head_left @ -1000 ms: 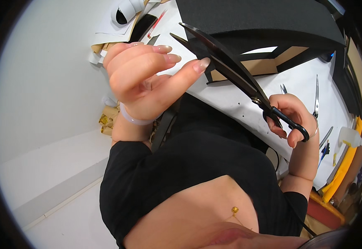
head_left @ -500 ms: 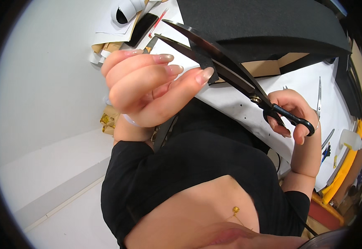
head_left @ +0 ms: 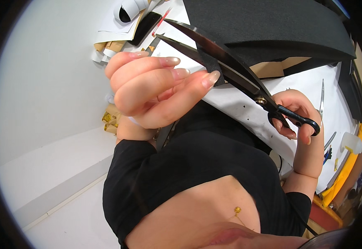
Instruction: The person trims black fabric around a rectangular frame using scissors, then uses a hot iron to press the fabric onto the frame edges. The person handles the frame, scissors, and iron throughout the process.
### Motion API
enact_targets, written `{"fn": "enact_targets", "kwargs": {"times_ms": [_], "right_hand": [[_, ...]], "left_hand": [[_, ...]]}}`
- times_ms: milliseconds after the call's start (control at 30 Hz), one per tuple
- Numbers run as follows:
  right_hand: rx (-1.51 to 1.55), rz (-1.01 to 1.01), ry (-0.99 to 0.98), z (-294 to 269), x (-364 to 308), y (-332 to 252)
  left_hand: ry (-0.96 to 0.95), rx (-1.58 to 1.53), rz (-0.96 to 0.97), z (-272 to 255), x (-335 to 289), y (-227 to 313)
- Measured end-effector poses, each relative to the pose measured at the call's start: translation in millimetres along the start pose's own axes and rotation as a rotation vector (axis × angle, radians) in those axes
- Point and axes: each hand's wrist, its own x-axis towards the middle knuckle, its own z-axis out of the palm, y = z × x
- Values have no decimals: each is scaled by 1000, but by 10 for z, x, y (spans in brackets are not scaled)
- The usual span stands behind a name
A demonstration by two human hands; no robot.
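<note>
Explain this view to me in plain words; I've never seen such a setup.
There is no machine here, only a person's bare hands. A wide camera worn on the head looks down at them, which bends straight edges. The right hand holds big black scissors with open blades. The left hand is at the edge of some black cloth; its exact grip is partly hidden. On the white-covered table lie a phone and a red pen.

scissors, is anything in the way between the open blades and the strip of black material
Nothing visible does: the strip of black material lies between the open blades of the scissors. The left hand has its thumb at the strip's lower edge.
</note>
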Motion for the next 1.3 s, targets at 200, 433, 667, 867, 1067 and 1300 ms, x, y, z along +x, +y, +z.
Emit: {"fn": "enact_targets", "kwargs": {"times_ms": [200,433,667,867,1067,1300], "right_hand": [[36,25,41,24,-7,1],[30,-9,57,33,9,77],[-18,-27,59,56,-28,82],[23,-15,69,274,-180,145],[91,-337,515,628,-799,582],[-294,-803,1156,710,-887,633]], "left_hand": [[-11,12,-20,-21,-19,15],[-20,31,-16,-28,-7,20],[-2,6,1,-41,-19,15],[90,-95,69,-145,-87,76],[193,-264,-105,-143,-136,147],[132,-390,-246,-227,392,253]]}}
